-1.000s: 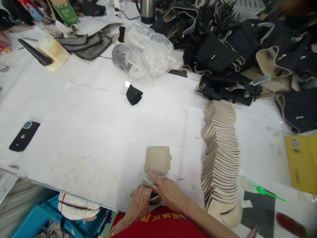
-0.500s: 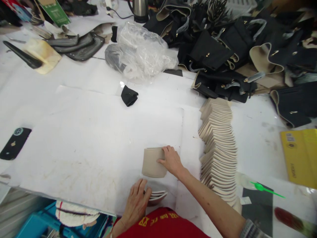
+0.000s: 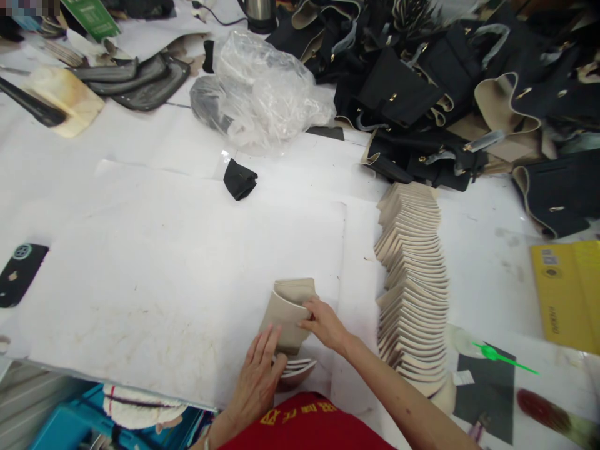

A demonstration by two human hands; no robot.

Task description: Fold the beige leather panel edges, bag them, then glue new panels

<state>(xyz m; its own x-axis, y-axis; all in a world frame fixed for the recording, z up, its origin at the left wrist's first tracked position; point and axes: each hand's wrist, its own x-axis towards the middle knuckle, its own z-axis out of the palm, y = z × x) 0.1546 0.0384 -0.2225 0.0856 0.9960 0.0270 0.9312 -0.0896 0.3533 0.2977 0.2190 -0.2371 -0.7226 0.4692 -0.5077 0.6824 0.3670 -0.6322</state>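
A small stack of beige cut pieces (image 3: pixel 289 310) lies on the white paper-covered table (image 3: pixel 164 262) near its front edge. My right hand (image 3: pixel 324 323) pinches the top beige piece at its right edge and lifts it at a tilt. My left hand (image 3: pixel 257 375) lies flat with fingers stretched out, its tips against the lower edge of the beige pieces. Under it, at the table's edge, sits a small pile of curved pale pieces (image 3: pixel 295 367). To the right runs a long fanned row of beige pieces (image 3: pixel 412 281).
A black phone (image 3: pixel 19 272) lies at the far left. A small black scrap (image 3: pixel 239 179), a clear plastic bag (image 3: pixel 267 94) and a heap of black bags (image 3: pixel 445 81) fill the back. A yellow packet (image 3: pixel 567 294) and green tool (image 3: pixel 501 357) lie right. Blue crate (image 3: pixel 70 419) below.
My right hand went from the table's edge to the beige stack and now lifts its top piece. My left hand opened and slid up to the stack.
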